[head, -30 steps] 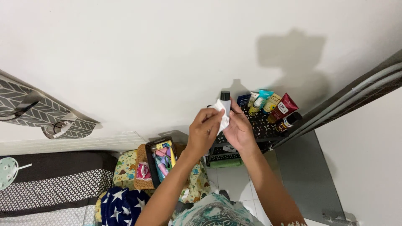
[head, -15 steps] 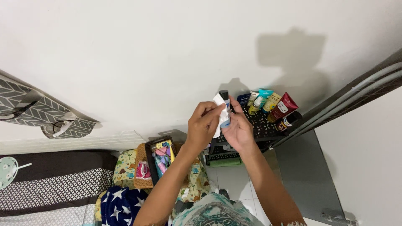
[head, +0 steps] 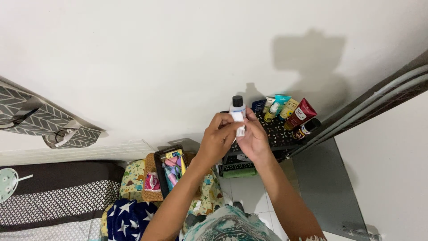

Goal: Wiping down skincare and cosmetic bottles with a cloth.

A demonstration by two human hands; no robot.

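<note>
So the person is standing right up against the white wall (head: 156, 58), both hands raised in front of the black perforated shelf rack (head: 278, 134). The right hand (head: 255, 139) is wrapped around the lower part of a small clear bottle with a black cap (head: 237, 107), holding it upright, cap pointing up, just over the rack's left edge. The left hand (head: 218, 139) is pinched on a bit of white tissue (head: 239, 121) and presses it against the bottle's side, below the cap. Looks to me like the wiping step, cleaning the bottle's body before anything else happens with it. I'd guess the next move needs the right hand to turn the bottle a little so the tissue reaches the far side, with the grip kept firm so it doesn't slip. Along the rack's back edge sit a yellow tube (head: 289, 108), a teal tube (head: 281, 100) and a dark red tube (head: 301, 114), all near the bottle but not touching it. Lower left there's a black tray of colourful small items (head: 171, 169) on a dinosaur-print cloth (head: 133, 176).
</note>
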